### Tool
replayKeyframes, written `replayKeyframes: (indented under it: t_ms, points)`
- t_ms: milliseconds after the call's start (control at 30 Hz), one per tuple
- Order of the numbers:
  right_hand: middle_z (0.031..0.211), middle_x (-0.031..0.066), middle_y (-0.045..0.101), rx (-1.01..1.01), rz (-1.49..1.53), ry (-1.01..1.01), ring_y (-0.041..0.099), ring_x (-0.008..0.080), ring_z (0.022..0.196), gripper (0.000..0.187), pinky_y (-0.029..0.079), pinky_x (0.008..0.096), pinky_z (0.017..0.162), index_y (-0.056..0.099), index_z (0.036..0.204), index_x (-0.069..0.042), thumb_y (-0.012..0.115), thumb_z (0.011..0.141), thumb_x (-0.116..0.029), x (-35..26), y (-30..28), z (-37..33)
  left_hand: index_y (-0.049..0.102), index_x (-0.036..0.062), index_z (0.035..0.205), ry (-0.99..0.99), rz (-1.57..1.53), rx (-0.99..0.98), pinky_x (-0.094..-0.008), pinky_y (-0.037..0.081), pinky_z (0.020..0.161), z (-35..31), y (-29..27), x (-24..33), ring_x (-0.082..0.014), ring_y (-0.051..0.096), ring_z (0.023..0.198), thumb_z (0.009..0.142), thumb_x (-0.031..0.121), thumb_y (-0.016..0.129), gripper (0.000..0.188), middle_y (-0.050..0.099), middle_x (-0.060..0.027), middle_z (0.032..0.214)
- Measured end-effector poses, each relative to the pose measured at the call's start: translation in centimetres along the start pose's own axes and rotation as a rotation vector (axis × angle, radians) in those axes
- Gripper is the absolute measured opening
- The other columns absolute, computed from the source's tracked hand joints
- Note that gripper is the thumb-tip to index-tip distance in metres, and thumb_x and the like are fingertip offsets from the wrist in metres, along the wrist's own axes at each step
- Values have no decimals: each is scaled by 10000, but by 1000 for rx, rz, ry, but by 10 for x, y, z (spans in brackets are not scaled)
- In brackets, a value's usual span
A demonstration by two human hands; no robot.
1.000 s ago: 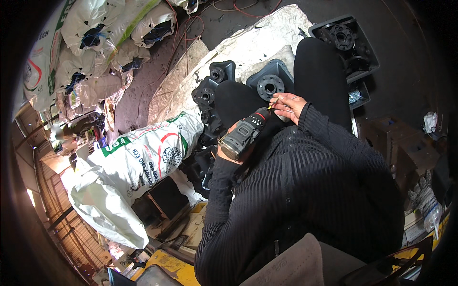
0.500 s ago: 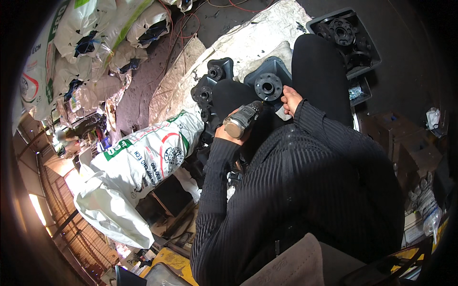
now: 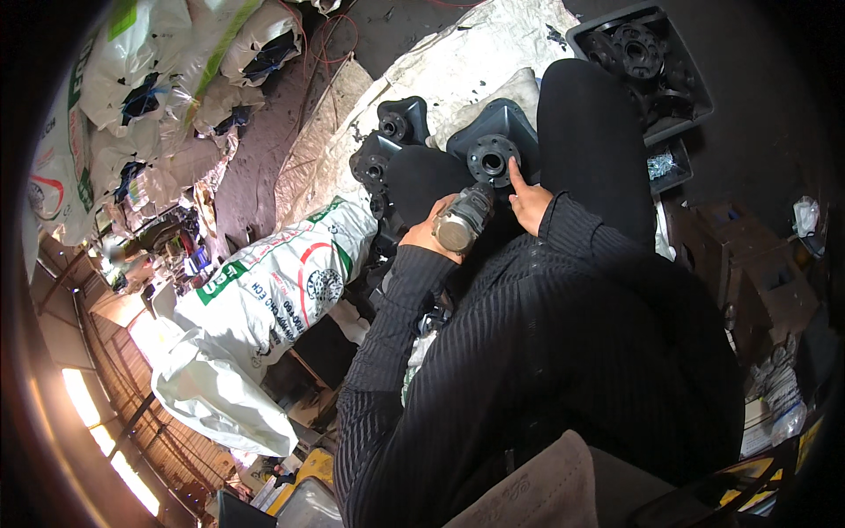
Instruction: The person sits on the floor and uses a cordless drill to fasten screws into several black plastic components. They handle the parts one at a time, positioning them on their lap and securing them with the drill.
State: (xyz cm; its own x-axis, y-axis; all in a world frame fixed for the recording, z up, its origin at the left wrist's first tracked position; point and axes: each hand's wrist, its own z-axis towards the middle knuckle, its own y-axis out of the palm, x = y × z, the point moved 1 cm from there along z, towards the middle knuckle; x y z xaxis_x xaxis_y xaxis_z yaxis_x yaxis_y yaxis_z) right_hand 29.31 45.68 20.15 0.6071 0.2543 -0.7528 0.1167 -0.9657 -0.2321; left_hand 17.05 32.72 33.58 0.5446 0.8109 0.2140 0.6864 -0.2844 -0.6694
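A black moulded part (image 3: 510, 119) with a square, flared body and a round flange (image 3: 480, 157) sits between my knees. The flange has a ring of small holes and a wide centre bore. My left hand (image 3: 427, 232) is wrapped round a grey cordless drill (image 3: 464, 220), whose tip is against or close to the flange's near edge. From the right, my right hand (image 3: 531, 206) stretches its index finger onto the flange, the other fingers curled; I see nothing held in it. Two similar black parts (image 3: 402, 121) lie beyond my left knee.
At the far right a black crate (image 3: 700, 97) holds several flanged parts. A small bin (image 3: 669, 165) of shiny small hardware stands nearer. A full white sack (image 3: 286, 273) lies on my left, with more sacks (image 3: 132, 70) stacked beyond. White sheeting (image 3: 475, 44) covers the floor ahead.
The drill has moved right and its tip has come to the flange's near edge. My right hand went from a pinch beside the flange to an outstretched index finger on it.
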Motion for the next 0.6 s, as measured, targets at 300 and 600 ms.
replayKeyframes:
  t_ms: [300,600]
  points:
    - [564,234,526,45,-16,-79,537,390,540,681,431,447,607,-71,1384,-51,390,892,-151,3,4,4,365,209,1254,91,-114,55,-350,503,740,16,17,-16,-280,632,844,612,280,686,722,632,-85,963]
    - [632,283,553,56,-144,-77,554,421,579,694,440,456,630,-123,1384,-107,370,897,-150,10,6,4,427,138,1226,231,-87,179,-334,471,827,-1,16,-20,-263,596,953,652,263,683,641,598,-100,1062]
